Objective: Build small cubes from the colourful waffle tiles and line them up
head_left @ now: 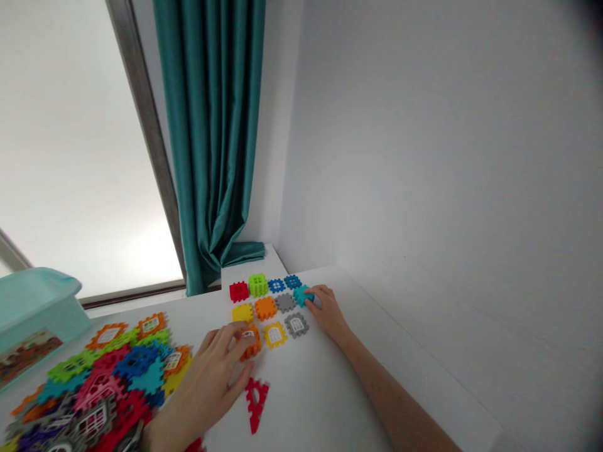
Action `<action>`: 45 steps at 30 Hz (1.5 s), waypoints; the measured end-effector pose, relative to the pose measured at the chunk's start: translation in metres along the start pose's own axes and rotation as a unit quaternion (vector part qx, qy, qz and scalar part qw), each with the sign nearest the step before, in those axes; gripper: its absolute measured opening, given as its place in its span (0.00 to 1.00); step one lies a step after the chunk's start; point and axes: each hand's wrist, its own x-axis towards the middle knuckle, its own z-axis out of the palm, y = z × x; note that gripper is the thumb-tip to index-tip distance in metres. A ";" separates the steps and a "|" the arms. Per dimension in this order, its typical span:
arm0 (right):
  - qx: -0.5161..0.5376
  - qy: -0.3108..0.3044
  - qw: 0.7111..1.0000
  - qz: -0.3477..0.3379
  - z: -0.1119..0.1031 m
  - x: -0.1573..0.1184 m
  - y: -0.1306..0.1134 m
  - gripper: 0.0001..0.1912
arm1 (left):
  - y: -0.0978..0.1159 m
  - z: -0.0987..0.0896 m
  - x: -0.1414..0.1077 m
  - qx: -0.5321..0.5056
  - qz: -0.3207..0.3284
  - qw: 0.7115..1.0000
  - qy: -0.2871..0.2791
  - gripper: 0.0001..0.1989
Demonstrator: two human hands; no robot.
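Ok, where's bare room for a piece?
Bare tabletop lies between the red triangle and right forearm, also between that forearm and the wall. Crowded: tile rows by the left hand and right hand, and the heap of pieces beside the tub.

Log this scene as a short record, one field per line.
Left hand: fingers at the orange windowed piece
Right hand: fingertips at the light-blue piece
Back row: red piece, green piece, two blue pieces
Nearest the person: red triangular piece, apart from the rows
Left side: mixed pile of pieces, pale teal bin
Surface: white table
Beyond: green curtain
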 end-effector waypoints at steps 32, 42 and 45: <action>-0.031 0.028 0.999 -0.028 -0.002 -0.007 -0.010 0.13 | 0.001 -0.003 -0.001 -0.008 -0.004 0.999 -0.036 0.13; -0.058 -0.003 0.989 -0.134 -0.010 -0.027 -0.060 0.14 | 0.004 -0.015 0.006 -0.007 -0.006 0.998 -0.060 0.14; -0.054 -0.014 0.985 -0.165 -0.009 -0.028 -0.081 0.15 | 0.003 -0.022 0.009 -0.008 -0.006 0.998 -0.068 0.14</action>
